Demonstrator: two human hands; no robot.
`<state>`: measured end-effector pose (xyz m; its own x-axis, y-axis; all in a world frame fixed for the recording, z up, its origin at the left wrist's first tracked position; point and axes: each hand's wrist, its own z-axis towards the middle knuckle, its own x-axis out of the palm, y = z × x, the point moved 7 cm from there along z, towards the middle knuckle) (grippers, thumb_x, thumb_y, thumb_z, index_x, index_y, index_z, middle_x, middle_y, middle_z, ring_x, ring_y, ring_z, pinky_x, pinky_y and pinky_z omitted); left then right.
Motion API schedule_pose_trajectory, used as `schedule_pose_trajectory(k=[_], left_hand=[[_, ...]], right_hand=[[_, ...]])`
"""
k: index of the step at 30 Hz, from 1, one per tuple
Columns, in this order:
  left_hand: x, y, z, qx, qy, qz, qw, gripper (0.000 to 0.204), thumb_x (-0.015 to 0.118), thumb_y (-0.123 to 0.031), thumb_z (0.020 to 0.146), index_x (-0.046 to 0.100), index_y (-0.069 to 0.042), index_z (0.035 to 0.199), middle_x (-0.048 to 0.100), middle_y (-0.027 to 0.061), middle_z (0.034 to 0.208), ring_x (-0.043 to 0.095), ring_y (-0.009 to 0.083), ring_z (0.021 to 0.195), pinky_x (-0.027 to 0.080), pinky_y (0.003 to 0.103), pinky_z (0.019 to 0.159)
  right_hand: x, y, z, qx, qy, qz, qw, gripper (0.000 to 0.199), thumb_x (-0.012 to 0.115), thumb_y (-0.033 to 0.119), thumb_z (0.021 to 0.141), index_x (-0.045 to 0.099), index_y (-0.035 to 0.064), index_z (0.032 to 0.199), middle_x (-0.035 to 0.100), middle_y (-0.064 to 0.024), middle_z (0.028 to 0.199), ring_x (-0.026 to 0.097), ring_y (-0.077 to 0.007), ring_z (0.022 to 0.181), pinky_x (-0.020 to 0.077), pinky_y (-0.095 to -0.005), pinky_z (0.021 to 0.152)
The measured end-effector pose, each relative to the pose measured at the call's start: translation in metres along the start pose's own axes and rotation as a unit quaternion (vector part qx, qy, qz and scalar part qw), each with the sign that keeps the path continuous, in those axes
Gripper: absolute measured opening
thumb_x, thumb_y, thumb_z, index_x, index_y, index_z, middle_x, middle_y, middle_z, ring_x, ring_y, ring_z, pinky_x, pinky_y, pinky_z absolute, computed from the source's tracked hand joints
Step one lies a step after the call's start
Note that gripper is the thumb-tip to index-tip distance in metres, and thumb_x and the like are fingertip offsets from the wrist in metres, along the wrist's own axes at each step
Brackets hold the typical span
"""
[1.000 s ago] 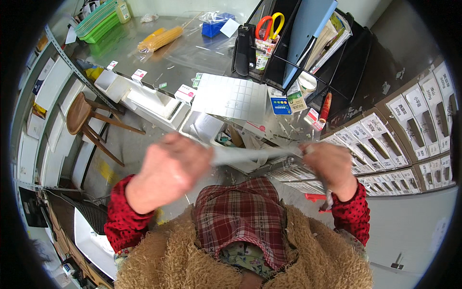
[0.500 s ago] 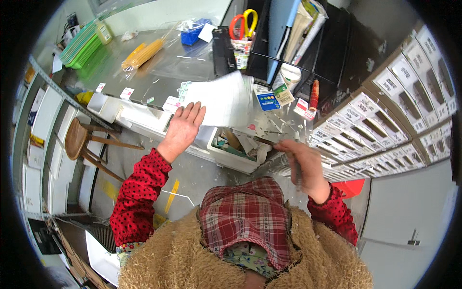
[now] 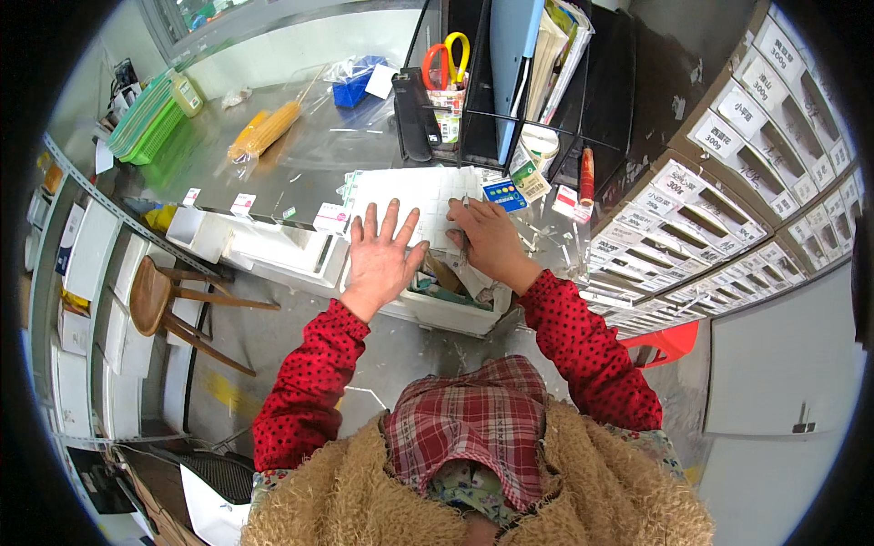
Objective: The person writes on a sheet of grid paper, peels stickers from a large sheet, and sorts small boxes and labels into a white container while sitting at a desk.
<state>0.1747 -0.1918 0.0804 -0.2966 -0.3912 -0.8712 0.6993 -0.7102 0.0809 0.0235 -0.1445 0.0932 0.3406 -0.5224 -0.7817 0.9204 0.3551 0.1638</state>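
Note:
My left hand (image 3: 381, 260) lies flat with fingers spread on a white paper sheet (image 3: 421, 185) with faint grid lines, at the front edge of the metal table (image 3: 314, 155). Just right of it, my right hand (image 3: 492, 240) is closed around a slim grey tool (image 3: 465, 238), its tip against the sheet. Its kind is mostly hidden by my fingers. Green-printed slips (image 3: 349, 185) stick out under the sheet's left side. Directly below both hands stands a white bin (image 3: 448, 315) holding paper and plastic scraps.
Behind the sheet stand a black stapler (image 3: 416, 118), scissors with red and yellow handles (image 3: 446, 62) and a blue folder (image 3: 517, 64). Label racks (image 3: 678, 223) line the right. A wooden stool (image 3: 151, 297) is at the left, a red stool (image 3: 669, 344) at the right.
My right hand has moved left and up, bringing the tool onto the sheet. The lifted paper now lies flat. My left hand has shifted right and spread its fingers.

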Motion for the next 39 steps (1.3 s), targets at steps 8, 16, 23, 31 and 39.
schedule_pose_trajectory(k=[8, 16, 23, 31, 39], left_hand=[[0.010, 0.012, -0.005, -0.063, -0.046, -0.078, 0.994, 0.049, 0.059, -0.040, 0.086, 0.058, -0.014, 0.127, 0.047, 0.0177, 0.137, 0.035, 0.0469, 0.128, 0.022, 0.061, 0.105], [0.026, -0.003, 0.005, -0.047, -0.081, -0.029, 0.995, 0.047, 0.059, -0.039, 0.087, 0.057, -0.018, 0.129, 0.049, 0.0142, 0.137, 0.038, 0.0405, 0.129, 0.027, 0.057, 0.105], [0.045, 0.008, -0.005, -0.099, -0.045, -0.017, 0.994, 0.041, 0.046, -0.028, 0.097, 0.052, -0.013, 0.134, 0.047, 0.0092, 0.141, 0.037, 0.0297, 0.134, 0.021, 0.052, 0.110], [-0.028, -0.082, 0.007, -0.158, -0.250, 0.020, 0.955, 0.050, 0.051, -0.027, 0.094, 0.043, -0.009, 0.140, 0.039, 0.0172, 0.145, 0.036, 0.0344, 0.134, 0.025, 0.049, 0.108], [-0.052, -0.463, 0.064, 0.219, -0.138, -0.366, 0.894, 0.028, 0.072, -0.012, 0.074, 0.068, -0.010, 0.102, 0.062, 0.0100, 0.117, 0.054, 0.0320, 0.112, 0.037, 0.047, 0.097]], right_hand=[[-0.115, 0.096, 0.023, 0.060, -0.003, 0.355, 0.933, 0.017, 0.055, -0.001, 0.089, 0.056, -0.0016, 0.106, 0.064, -0.0116, 0.098, 0.063, -0.0194, 0.088, 0.0478, -0.0296, 0.080], [-0.209, 0.161, -0.015, -0.064, -0.025, 0.787, 0.613, 0.021, 0.051, 0.019, 0.096, 0.058, -0.0007, 0.100, 0.065, -0.0108, 0.088, 0.063, -0.0192, 0.078, 0.0521, -0.0321, 0.072], [-0.179, 0.052, -0.163, 0.262, 0.032, 0.617, 0.741, 0.022, 0.044, 0.016, 0.101, 0.053, -0.0028, 0.108, 0.067, -0.0079, 0.084, 0.063, -0.0113, 0.076, 0.0526, -0.0260, 0.069], [-0.279, -0.053, -0.384, 0.471, -0.189, 0.473, 0.720, 0.021, 0.048, 0.019, 0.100, 0.055, 0.0004, 0.108, 0.067, -0.0101, 0.083, 0.063, -0.0121, 0.071, 0.0514, -0.0255, 0.065], [-0.308, -0.068, -0.446, 0.522, -0.161, 0.483, 0.684, 0.032, 0.041, 0.030, 0.103, 0.054, 0.0009, 0.109, 0.065, -0.0076, 0.070, 0.058, -0.0108, 0.059, 0.0456, -0.0233, 0.056]])
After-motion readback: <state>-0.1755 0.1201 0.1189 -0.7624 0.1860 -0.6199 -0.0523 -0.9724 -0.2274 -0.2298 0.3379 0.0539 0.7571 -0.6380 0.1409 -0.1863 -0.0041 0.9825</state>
